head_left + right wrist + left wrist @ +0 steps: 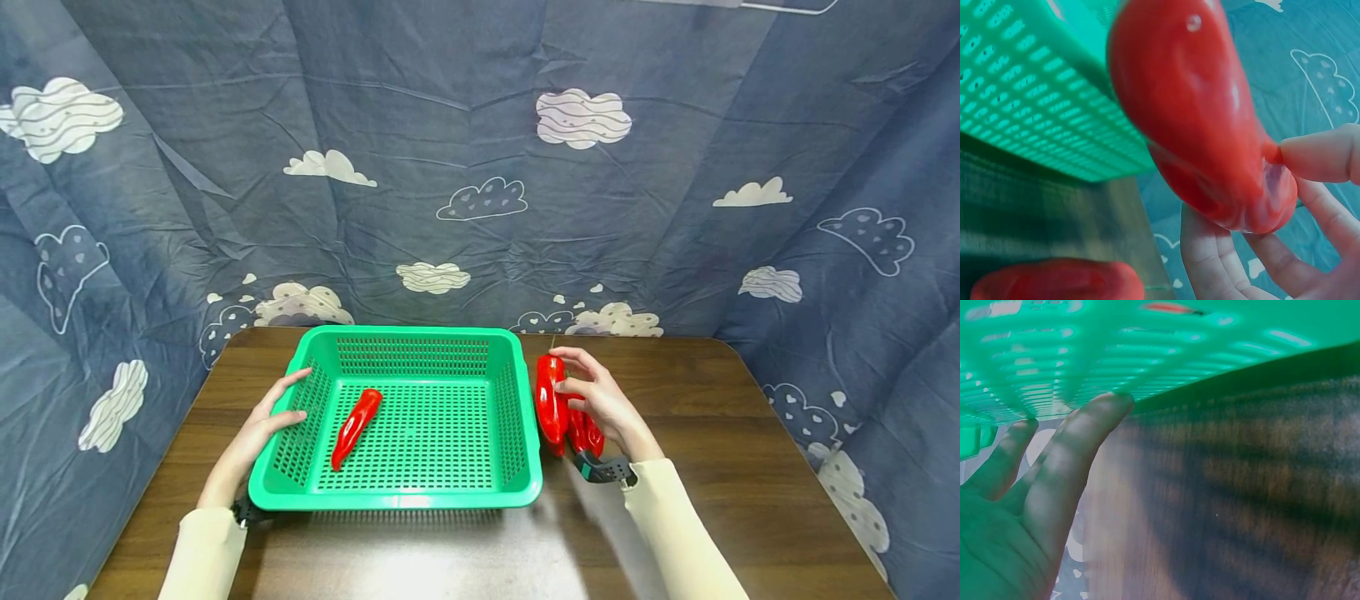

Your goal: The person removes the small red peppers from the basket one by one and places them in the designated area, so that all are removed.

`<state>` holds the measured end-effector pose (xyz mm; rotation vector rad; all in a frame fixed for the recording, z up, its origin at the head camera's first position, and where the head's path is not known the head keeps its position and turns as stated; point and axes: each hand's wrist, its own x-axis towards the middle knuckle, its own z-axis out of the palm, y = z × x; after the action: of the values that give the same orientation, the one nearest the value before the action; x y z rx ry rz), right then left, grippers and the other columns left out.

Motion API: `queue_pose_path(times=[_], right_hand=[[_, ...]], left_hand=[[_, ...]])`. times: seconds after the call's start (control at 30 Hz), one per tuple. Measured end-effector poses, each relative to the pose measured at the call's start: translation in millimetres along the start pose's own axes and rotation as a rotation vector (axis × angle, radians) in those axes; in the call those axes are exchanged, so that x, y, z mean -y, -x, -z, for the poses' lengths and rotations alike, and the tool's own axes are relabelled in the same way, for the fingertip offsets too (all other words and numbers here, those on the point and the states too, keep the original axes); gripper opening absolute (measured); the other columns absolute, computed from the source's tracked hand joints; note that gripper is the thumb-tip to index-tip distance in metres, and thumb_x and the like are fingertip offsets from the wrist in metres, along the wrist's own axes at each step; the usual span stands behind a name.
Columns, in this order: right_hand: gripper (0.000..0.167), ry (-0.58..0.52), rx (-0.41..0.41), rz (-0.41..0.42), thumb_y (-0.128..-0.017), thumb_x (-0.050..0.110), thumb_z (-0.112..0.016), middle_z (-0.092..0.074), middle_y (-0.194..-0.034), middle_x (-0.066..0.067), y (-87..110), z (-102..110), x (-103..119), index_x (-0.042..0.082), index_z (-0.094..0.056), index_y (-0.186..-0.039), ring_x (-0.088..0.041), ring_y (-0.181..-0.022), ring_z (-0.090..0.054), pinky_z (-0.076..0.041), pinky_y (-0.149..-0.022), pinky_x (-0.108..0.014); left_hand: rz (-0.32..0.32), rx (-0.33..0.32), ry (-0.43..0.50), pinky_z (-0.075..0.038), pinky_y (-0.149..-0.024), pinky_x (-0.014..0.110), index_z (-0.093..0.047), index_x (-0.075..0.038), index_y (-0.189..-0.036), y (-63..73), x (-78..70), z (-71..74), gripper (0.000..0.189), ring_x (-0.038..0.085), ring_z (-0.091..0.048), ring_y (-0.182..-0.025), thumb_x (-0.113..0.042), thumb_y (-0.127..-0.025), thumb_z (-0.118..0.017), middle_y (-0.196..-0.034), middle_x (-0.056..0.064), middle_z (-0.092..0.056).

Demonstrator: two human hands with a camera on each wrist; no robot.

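Note:
A long, shiny red pepper (551, 400) hangs from my right hand (600, 400), upright beside the basket's right wall. Fingers and thumb pinch its stem end in the right wrist view, where the pepper (1185, 106) fills the middle. My left hand (262, 425) rests at the left side of the green basket (397, 501), fingers spread and fairly straight. The left wrist view shows this hand (1054, 487) against the slotted wall (1166, 356). One red pepper (356, 429) lies slanted on the basket floor, toward the left.
More red peppers (592, 437) lie on the wooden table (675, 400) below my right hand, partly hidden by it; one pepper (1060, 281) shows low in the right wrist view. Behind the table hangs a dark blue curtain (412, 108) with cloud prints.

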<state>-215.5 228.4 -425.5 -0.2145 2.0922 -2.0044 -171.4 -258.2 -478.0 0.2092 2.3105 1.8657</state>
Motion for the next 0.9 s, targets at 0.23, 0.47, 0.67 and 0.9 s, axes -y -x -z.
queue_pose_path(times=[0.23, 0.47, 0.67, 0.9], right_hand=[[0.049, 0.011, -0.026, -0.018, -0.09, -0.003, -0.05, -0.043, -0.133, -0.023, 3.1, 10, -4, 0.001, -0.039, -0.137, -0.026, -0.097, -0.055, -0.051, -0.077, -0.039], [0.047, 0.006, -0.033, -0.014, -0.09, -0.003, -0.049, -0.044, -0.13, -0.021, 6.7, 22, -9, 0.001, -0.04, -0.135, -0.023, -0.093, -0.056, -0.051, -0.077, -0.04], [0.042, -0.002, -0.062, -0.013, -0.089, -0.003, -0.05, -0.047, -0.128, -0.018, 9.8, 30, -14, 0.006, -0.048, -0.131, -0.02, -0.095, -0.057, -0.051, -0.078, -0.038], [0.043, -0.012, -0.077, -0.007, -0.09, -0.004, -0.05, -0.049, -0.125, -0.012, 13.8, 40, -19, 0.005, -0.046, -0.132, -0.016, -0.094, -0.057, -0.051, -0.075, -0.035]], left_hand=[[0.003, -0.002, 0.011, -0.036, -0.092, 0.044, -0.022, -0.014, -0.152, 0.9, 0.4, -0.2, 0.064, 0.035, -0.023, -0.13, -0.011, -0.095, -0.052, -0.156, 0.013, -0.008], [-0.007, -0.005, -0.019, -0.033, -0.092, 0.046, -0.023, -0.013, -0.151, 0.1, 0.1, -0.2, 0.063, 0.037, -0.022, -0.131, -0.012, -0.095, -0.051, -0.156, 0.015, -0.009], [0.01, -0.004, -0.007, -0.035, -0.092, 0.046, -0.023, -0.014, -0.152, 0.4, -0.8, -0.4, 0.063, 0.036, -0.023, -0.131, -0.013, -0.095, -0.052, -0.156, 0.014, -0.008], [0.003, -0.006, -0.014, -0.031, -0.094, 0.049, -0.023, -0.014, -0.152, -0.1, -0.3, 0.0, 0.063, 0.037, -0.019, -0.133, -0.012, -0.095, -0.052, -0.156, 0.014, -0.007]])
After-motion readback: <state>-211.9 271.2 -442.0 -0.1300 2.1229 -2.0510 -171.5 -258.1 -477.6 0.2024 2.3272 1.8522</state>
